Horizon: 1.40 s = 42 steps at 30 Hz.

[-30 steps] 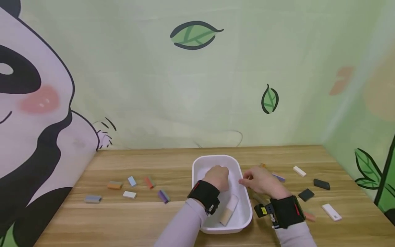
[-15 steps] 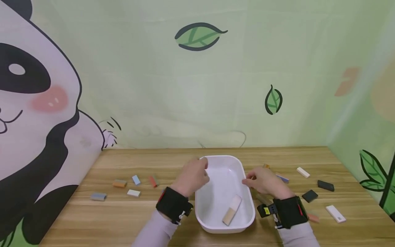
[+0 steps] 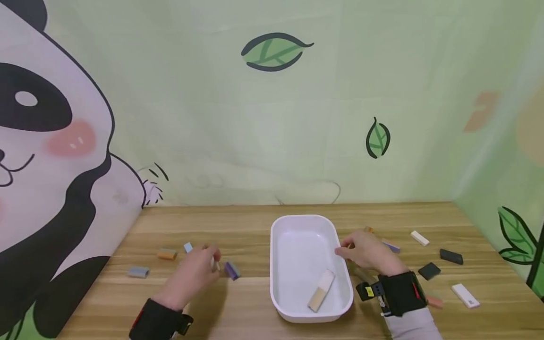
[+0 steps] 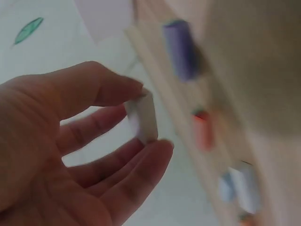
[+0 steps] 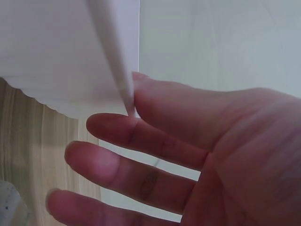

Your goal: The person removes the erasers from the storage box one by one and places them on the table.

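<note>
My left hand (image 3: 193, 274) is over the left side of the wooden table. In the left wrist view it pinches a small whitish block (image 4: 142, 117) between thumb and fingertips. Beyond it lie a purple block (image 4: 181, 52), a red block (image 4: 203, 132), a white block (image 4: 246, 188) and a light blue block (image 4: 226, 187). In the head view this hand covers the red and white ones. My right hand (image 3: 369, 252) grips the right rim of a white tray (image 3: 293, 264), thumb on one side and index finger on the other. A two-tone pale and tan block (image 3: 321, 290) lies inside the tray.
At left are an orange block (image 3: 167, 254) and a grey block (image 3: 138, 271). Around the right forearm lie two black blocks (image 3: 451, 256), white blocks (image 3: 465, 295), a blue-purple block (image 3: 392, 246) and a reddish block (image 3: 434, 301). A printed cloth (image 3: 212, 118) backs the table.
My left hand has moved out of the tray and left to the blocks on the table. The right hand stays on the tray's rim; the view has shifted slightly.
</note>
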Available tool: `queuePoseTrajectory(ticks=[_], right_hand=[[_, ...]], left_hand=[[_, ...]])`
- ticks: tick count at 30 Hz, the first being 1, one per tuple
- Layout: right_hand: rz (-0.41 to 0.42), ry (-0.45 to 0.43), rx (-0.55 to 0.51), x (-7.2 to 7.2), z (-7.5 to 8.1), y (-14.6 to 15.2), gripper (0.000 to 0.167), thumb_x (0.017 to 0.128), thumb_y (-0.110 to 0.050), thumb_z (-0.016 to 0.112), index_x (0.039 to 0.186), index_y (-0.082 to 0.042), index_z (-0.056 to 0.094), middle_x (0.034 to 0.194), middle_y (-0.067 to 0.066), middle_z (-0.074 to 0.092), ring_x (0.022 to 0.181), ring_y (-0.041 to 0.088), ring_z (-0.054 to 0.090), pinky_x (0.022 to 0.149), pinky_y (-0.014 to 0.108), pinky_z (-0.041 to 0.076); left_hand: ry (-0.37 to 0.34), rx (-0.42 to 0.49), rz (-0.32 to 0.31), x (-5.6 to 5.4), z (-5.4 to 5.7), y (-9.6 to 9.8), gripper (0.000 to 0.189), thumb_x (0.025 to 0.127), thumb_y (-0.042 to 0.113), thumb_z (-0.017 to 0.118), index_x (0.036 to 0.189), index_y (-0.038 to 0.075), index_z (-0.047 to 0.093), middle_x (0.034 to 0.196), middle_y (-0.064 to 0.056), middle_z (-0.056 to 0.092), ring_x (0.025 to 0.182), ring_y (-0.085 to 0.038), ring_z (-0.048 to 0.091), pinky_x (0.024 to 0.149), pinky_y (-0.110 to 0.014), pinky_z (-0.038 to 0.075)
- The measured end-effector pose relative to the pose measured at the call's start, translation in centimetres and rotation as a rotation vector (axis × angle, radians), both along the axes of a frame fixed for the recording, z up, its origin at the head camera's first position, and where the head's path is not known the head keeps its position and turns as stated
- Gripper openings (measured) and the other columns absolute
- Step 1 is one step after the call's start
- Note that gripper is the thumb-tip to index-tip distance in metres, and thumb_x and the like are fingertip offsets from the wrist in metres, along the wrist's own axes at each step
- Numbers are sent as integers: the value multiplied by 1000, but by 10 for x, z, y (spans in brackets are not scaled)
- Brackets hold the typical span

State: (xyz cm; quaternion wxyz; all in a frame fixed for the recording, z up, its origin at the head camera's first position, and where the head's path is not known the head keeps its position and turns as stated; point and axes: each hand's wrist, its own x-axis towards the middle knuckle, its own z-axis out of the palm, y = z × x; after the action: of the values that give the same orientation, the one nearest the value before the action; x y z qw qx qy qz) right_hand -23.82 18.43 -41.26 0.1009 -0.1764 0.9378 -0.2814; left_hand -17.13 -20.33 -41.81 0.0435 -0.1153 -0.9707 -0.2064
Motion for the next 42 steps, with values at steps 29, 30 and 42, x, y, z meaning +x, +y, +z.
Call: queuePoseTrajectory(ticks=[29,30,42], right_hand=[[-16,-19,-1,1,-1,-1,18,95,-22,63,82,-13,69,64,-2,50,55,13,45,51,28,35],[-15,-19,-3,1,-2,-1,18,95,-22,63,82,-13,69,64,-2,50,56,13,46,52,28,36],[5,-9,-8,0,-1,-1,19,96,-21,63,80,-13,69,62,-3,46,55,13,43,52,29,34]], left_hand=[[-115,-24,14,21,-37,-45,22,74,-10,69,82,9,61,81,-4,52,73,-17,48,67,-36,45],[-110,-28,13,22,-38,-44,22,73,-10,69,82,9,61,82,-5,52,74,-17,49,67,-36,45],[-81,-90,-19,32,-33,-36,30,73,-5,75,99,6,64,94,-10,60,91,-29,59,79,-47,49]])
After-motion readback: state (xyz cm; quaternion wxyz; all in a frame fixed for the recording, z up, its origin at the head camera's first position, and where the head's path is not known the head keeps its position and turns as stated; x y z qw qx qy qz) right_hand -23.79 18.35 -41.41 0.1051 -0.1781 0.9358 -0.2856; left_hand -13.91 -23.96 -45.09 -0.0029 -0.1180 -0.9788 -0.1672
